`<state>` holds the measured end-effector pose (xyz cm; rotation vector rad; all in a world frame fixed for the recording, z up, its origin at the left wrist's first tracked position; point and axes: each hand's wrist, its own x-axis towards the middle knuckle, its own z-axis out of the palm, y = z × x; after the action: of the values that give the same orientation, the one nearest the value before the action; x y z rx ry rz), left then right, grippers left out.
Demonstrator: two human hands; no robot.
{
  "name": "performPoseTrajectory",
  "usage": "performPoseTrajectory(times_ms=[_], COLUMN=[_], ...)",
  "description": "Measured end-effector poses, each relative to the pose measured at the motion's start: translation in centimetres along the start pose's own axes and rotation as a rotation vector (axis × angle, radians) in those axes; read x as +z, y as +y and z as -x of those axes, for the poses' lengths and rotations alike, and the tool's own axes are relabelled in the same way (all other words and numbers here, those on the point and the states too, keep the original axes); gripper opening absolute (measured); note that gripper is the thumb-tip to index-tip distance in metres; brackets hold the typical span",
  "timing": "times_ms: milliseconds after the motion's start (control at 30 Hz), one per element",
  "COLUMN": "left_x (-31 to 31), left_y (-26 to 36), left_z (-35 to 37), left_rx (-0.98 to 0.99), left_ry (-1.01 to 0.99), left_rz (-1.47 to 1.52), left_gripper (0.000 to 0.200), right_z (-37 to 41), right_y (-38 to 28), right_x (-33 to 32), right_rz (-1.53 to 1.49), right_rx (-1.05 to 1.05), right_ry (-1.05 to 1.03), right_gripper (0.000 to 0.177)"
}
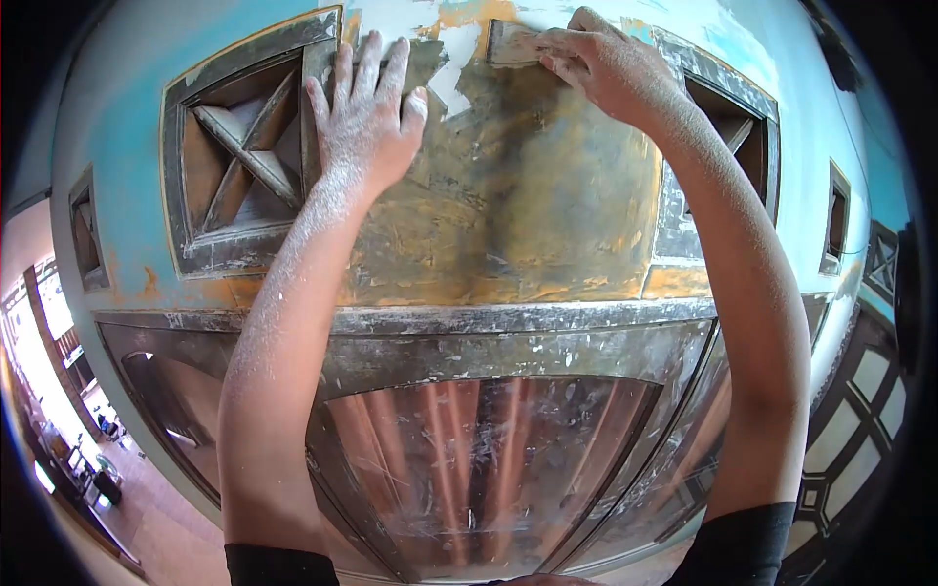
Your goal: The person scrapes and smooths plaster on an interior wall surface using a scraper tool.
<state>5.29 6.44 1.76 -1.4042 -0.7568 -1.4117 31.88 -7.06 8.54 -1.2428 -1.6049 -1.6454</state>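
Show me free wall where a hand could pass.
The brown patch is free between the left forearm and the right forearm, above the ledge. So, on the left, is the blue wall between the crossed frame and small opening. It is crowded along the top: the left hand is spread there, and the right hand holds a flat piece.

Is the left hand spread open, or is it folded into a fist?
Spread open: the left hand has its fingers extended, with visible gaps between them, and the thumb apart.
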Motion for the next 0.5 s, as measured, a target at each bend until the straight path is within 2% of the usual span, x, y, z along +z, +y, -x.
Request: performPoseTrajectory(times_ms=[333, 500], left_x=[0.6, 0.5], left_y=[-0.7, -0.7], left_z=[-0.9, -0.7], left_rx=[0.002, 0.001], left_ry=[0.046, 0.051], left_rz=[0.013, 0.017], left_gripper=[0.062, 0.063], right_z=[0.1, -0.1], right_y=[-2.2, -1.4], right_x=[0.8, 1.1], right_rz=[0.067, 0.048], right_rx=[0.024, -0.057], right_ry=[0.030, 0.076], right_gripper=[0.034, 0.033])
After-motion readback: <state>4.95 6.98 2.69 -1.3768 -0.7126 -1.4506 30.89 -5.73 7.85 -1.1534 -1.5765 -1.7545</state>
